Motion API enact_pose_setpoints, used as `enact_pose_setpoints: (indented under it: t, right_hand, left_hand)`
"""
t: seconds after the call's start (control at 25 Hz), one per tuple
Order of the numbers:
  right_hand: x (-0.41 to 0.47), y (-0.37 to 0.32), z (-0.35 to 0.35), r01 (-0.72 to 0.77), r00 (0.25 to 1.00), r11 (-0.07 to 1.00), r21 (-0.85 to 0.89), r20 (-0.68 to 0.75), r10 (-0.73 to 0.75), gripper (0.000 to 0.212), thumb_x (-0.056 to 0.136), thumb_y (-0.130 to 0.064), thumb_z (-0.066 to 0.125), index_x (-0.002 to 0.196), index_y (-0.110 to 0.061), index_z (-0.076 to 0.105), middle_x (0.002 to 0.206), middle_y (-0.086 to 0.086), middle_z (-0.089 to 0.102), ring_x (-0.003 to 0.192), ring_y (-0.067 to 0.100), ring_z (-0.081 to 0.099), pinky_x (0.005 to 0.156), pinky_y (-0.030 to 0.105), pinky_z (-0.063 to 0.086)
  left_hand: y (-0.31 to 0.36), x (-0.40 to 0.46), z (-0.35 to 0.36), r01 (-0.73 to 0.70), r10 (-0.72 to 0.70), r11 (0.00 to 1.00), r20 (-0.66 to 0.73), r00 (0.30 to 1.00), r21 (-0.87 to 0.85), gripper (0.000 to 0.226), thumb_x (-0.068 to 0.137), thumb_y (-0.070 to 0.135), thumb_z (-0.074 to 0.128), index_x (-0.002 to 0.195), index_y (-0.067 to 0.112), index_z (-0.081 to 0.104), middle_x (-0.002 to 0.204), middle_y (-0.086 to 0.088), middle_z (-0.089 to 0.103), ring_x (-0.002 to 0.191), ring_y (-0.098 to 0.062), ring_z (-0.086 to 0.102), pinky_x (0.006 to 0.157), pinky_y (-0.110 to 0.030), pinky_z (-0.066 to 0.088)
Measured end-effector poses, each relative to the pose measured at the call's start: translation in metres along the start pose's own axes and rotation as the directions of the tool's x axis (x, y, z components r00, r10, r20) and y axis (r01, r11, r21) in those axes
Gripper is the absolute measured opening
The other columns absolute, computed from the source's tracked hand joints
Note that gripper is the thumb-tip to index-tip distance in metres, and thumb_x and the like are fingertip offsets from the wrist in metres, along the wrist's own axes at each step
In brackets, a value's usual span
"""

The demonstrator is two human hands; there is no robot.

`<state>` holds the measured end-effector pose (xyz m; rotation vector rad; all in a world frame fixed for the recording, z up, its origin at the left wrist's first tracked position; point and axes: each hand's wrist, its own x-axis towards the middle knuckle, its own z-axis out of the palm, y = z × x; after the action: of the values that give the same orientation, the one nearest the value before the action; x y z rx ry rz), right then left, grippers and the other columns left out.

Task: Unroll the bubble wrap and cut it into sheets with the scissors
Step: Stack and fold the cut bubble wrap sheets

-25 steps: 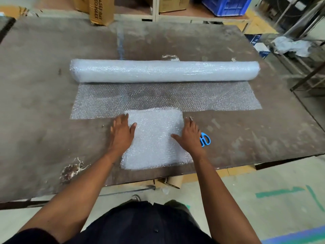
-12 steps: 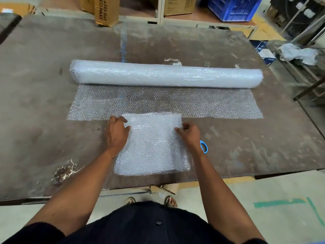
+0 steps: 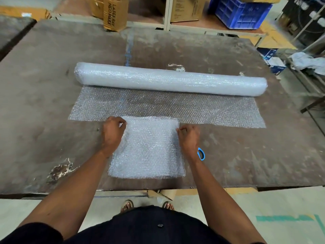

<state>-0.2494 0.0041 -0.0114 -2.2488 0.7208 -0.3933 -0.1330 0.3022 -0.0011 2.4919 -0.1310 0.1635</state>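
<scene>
The brown cardboard box (image 3: 115, 14) way past the fingers is showing "LASER RAY NEO MAXX". Left hand (image 3: 113, 132) and right hand (image 3: 189, 136) are pinching the far corners of the stacked clear bubble wrap sheets (image 3: 147, 148) on the tabletop (image 3: 44, 111). Blue-handled scissors (image 3: 201, 153) are peeking out beside the right wrist, and the long bubble wrap roll (image 3: 170, 79) is lying beyond the fingers.

The bubble wrap roll (image 3: 170, 80) was translucent white, dotted with bubbles, on a mottled brown table (image 3: 44, 103). The scissors (image 3: 201, 153) had bright blue handles; a far crate (image 3: 239, 11) was deep blue.
</scene>
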Motion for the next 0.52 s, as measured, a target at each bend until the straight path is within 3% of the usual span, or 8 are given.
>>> enact_pose_setpoints:
  t: [0.08, 0.2, 0.32, 0.4, 0.48, 0.52]
  right_hand:
    - [-0.004, -0.001, -0.002, 0.092, 0.993, 0.995, 0.049, -0.075, -0.088, 0.008, 0.095, -0.028, 0.074, 0.094, -0.022, 0.069, 0.100, -0.001, 0.067, 0.099, 0.016, 0.054, 0.086, 0.034, 0.043]
    - [-0.018, -0.004, -0.008, 0.113, 0.993, 0.938, 0.328, -0.059, -0.099, 0.011, 0.096, -0.018, 0.072, 0.100, -0.021, 0.062, 0.093, -0.007, 0.068, 0.089, 0.017, 0.063, 0.078, 0.037, 0.054]
    - [-0.020, -0.013, -0.014, -0.087, 0.993, 0.810, 0.580, 0.116, 0.024, 0.033, 0.098, -0.010, 0.073, 0.126, -0.018, 0.059, 0.100, 0.000, 0.066, 0.084, 0.005, 0.065, 0.075, 0.021, 0.054]
    - [-0.012, -0.015, -0.018, -0.184, 0.970, 0.809, 0.558, 0.234, 0.060, 0.041, 0.099, -0.010, 0.072, 0.137, -0.017, 0.058, 0.100, 0.003, 0.060, 0.083, 0.007, 0.057, 0.075, 0.020, 0.050]
    - [0.001, -0.014, -0.021, -0.220, 0.922, 0.820, 0.528, 0.388, -0.003, 0.040, 0.098, -0.015, 0.076, 0.136, -0.011, 0.064, 0.097, -0.001, 0.066, 0.084, 0.009, 0.060, 0.079, 0.025, 0.049]
    - [0.008, -0.014, -0.023, -0.201, 0.888, 0.838, 0.508, 0.455, -0.062, 0.038, 0.097, -0.019, 0.079, 0.131, -0.005, 0.069, 0.098, -0.004, 0.072, 0.085, 0.007, 0.065, 0.081, 0.025, 0.049]
  left_hand:
    - [0.005, -0.005, -0.005, 0.040, -0.042, 0.973, -0.003, 0.999, -0.227, 0.005, 0.097, 0.022, 0.076, 0.098, 0.017, 0.077, 0.093, -0.001, 0.073, 0.077, -0.009, 0.064, 0.069, -0.023, 0.045]
    - [0.011, -0.013, -0.009, 0.100, -0.081, 0.865, 0.060, 0.995, -0.491, 0.008, 0.100, 0.016, 0.072, 0.101, 0.012, 0.065, 0.094, 0.005, 0.076, 0.077, -0.006, 0.065, 0.064, -0.020, 0.048]
    - [0.018, -0.017, -0.011, 0.208, -0.178, 0.717, 0.113, 0.977, -0.665, 0.005, 0.107, 0.008, 0.057, 0.109, 0.006, 0.053, 0.097, -0.003, 0.075, 0.072, -0.009, 0.065, 0.060, -0.020, 0.048]
    - [0.022, -0.016, -0.011, 0.292, -0.265, 0.597, 0.160, 0.951, -0.747, 0.008, 0.108, 0.009, 0.052, 0.116, 0.009, 0.052, 0.098, -0.007, 0.067, 0.080, -0.014, 0.063, 0.070, -0.028, 0.050]
    - [0.020, -0.013, -0.012, 0.371, -0.264, 0.497, 0.271, 0.926, -0.784, 0.021, 0.108, 0.013, 0.058, 0.127, 0.013, 0.050, 0.109, -0.010, 0.072, 0.091, -0.023, 0.068, 0.078, -0.034, 0.055]
    - [0.016, -0.011, -0.013, 0.397, -0.236, 0.497, 0.320, 0.917, -0.772, 0.033, 0.105, 0.017, 0.066, 0.134, 0.015, 0.049, 0.116, -0.012, 0.074, 0.096, -0.024, 0.071, 0.082, -0.035, 0.058]
